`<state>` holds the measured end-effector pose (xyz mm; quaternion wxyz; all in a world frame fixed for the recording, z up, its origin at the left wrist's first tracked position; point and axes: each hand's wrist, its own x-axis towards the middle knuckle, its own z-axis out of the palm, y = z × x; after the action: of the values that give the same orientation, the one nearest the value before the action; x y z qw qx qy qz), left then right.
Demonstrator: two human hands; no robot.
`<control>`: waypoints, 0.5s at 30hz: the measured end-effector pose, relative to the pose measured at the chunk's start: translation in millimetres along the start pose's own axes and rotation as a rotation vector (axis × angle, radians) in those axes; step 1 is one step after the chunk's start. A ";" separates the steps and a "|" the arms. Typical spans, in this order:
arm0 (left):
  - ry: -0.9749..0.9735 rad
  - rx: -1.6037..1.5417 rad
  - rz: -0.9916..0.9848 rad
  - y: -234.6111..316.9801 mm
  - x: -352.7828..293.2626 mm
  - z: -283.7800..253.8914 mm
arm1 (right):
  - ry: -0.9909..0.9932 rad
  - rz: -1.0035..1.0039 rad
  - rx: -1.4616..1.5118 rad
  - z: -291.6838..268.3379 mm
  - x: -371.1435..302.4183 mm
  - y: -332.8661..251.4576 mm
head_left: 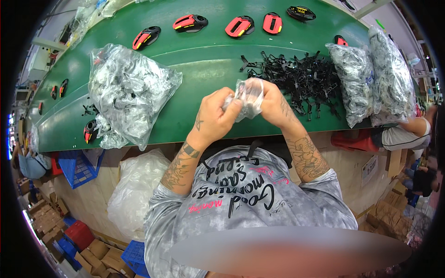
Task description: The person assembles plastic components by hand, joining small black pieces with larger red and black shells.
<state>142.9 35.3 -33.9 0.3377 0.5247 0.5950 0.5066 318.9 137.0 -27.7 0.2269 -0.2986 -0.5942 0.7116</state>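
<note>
The left hand and right hand pinch a crinkled clear bag over the bench, near the black plastic parts, seemingly parting or gathering it, though folds hide which; next calls for firm, opposed pinching.

Wide fisheye view from the wearer's head, aimed downward
From close above, it looks past the grey printed T-shirt to the left hand and right hand, then across the green workbench; straight edges bow toward the rim, where cardboard boxes lie farther off.
</note>
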 end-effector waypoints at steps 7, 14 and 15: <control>0.087 0.367 0.222 -18.5 11.0 -9.8 | -0.001 -0.117 -0.429 11.6 -7.9 -12.7; 0.007 0.446 0.280 -4.2 6.1 -0.1 | -0.039 -0.095 -0.372 0.5 -8.0 -3.9; 0.019 0.379 0.309 -7.6 6.2 0.8 | -0.055 -0.054 -0.305 -3.3 -7.4 0.6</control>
<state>140.2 42.0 -40.6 0.1459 0.6587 0.5952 0.4366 326.6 134.2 -27.5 0.1814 -0.2940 -0.7092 0.6146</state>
